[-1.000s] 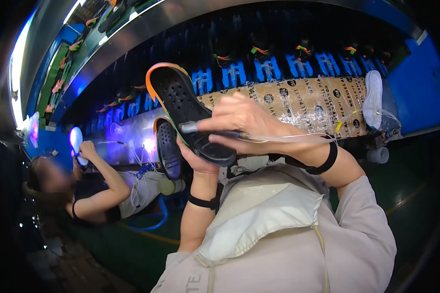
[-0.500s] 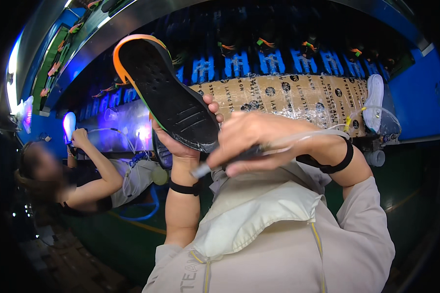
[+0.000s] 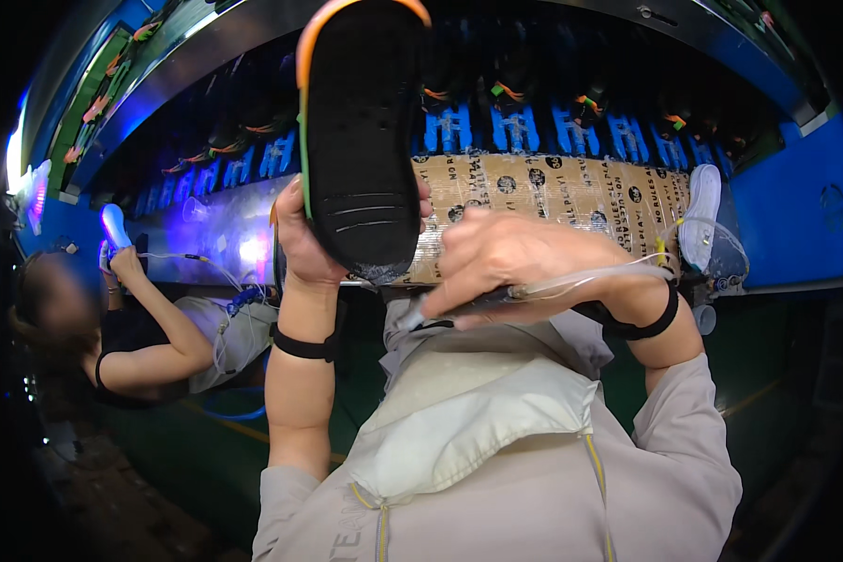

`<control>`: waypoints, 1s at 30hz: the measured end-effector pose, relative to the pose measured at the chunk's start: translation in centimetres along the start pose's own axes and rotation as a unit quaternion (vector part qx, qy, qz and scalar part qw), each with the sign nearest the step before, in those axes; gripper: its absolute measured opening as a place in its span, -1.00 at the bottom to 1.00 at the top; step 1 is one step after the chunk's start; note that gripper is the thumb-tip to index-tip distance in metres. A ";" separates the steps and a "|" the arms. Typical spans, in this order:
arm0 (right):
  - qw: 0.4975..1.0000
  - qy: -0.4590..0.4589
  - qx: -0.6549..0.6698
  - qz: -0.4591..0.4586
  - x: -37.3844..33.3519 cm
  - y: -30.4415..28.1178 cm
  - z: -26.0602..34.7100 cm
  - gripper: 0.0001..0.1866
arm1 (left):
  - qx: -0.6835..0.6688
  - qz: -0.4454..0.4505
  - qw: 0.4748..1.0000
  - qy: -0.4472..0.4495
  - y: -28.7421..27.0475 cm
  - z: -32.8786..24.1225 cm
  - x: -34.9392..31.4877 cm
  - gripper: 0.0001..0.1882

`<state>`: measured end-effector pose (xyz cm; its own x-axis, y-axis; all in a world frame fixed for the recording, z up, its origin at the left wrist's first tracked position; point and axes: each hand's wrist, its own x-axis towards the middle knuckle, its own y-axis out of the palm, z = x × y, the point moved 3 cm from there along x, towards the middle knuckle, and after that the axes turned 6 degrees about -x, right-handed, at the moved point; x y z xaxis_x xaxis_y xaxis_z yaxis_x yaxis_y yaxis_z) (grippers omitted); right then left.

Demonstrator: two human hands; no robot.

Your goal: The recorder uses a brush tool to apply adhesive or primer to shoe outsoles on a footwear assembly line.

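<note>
A shoe sole [image 3: 363,150] stands nearly upright in front of me, its black inner face toward me and its rim orange and green. My left hand [image 3: 307,245] is closed round its lower end, thumb at the left edge and fingertips showing at the right. Wet-looking streaks shine near the bottom end of the sole. In my right hand [image 3: 510,255], just to the right of the sole and apart from it, is a dark-handled brush [image 3: 492,299] with a pale, blurred tip. A clear hose [image 3: 590,278] runs from it along my right forearm.
Brown cardboard [image 3: 506,201] covers the bench before me. Behind it runs a row of blue holders [image 3: 513,126]. A white sole [image 3: 702,211] rests at the right, above a small cup [image 3: 705,320]. On the left a co-worker's arm [image 3: 164,304] holds a glowing sole [image 3: 114,227].
My left hand has shifted left, and the sole has turned from leaning left to nearly upright. The brush in my right hand has come away from the sole's lower end, slightly to the right.
</note>
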<state>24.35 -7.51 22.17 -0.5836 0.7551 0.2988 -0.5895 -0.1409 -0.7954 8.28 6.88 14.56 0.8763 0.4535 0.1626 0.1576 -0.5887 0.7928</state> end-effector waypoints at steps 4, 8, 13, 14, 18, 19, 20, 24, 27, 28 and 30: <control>0.993 0.042 0.107 -0.035 -0.4 0.0 -0.7 -0.67 | 0.059 -0.002 0.998 -0.017 1.7 -0.9 0.7 -0.03; 0.996 0.008 -0.092 -0.017 -0.4 -0.1 -0.3 -0.62 | 0.145 -0.018 0.988 -0.047 0.7 -1.4 1.7 -0.18; 0.998 0.017 -0.060 -0.014 -0.6 0.0 -0.6 -0.65 | 0.130 -0.033 0.986 -0.095 0.8 -1.5 2.5 -0.41; 0.991 0.029 -0.133 -0.006 -0.6 0.2 -0.9 -0.64 | 0.120 -0.034 0.987 -0.105 1.0 -1.6 2.7 -0.45; 0.999 -0.029 -0.024 0.006 -0.5 -0.2 -0.2 -0.59 | 0.125 -0.027 0.981 -0.150 -0.2 -1.4 2.8 -0.47; 0.999 -0.028 -0.025 0.005 -0.5 -0.2 -0.2 -0.59 | 0.122 -0.025 0.982 -0.141 0.0 -1.5 2.9 -0.47; 0.997 0.017 -0.076 -0.018 -0.5 -0.3 -0.4 -0.62 | 0.119 -0.022 0.984 -0.132 0.2 -1.6 2.9 -0.47; 1.000 0.022 -0.005 0.020 -1.0 0.7 -0.9 -0.69 | 0.098 -0.048 0.985 -0.133 -0.8 -0.7 1.8 -0.46; 0.993 0.081 0.076 -0.040 -0.9 -0.2 -1.7 -0.71 | 0.062 -0.077 0.988 -0.121 -2.6 0.7 -0.1 -0.41; 0.977 0.152 0.126 -0.078 -1.3 -0.4 -2.4 -0.68 | 0.032 -0.101 0.989 -0.106 -2.1 1.5 -0.6 -0.38; 0.963 0.184 0.121 -0.154 -1.5 -0.4 -4.1 -0.76 | -0.029 -0.066 0.991 -0.116 -2.1 2.9 -2.1 -0.35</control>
<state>27.73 -5.94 19.91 -0.1490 0.9546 0.2580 -0.8420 0.0143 -0.5393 7.46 5.24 10.83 0.9319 0.3541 -0.0786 0.2573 -0.4928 0.8312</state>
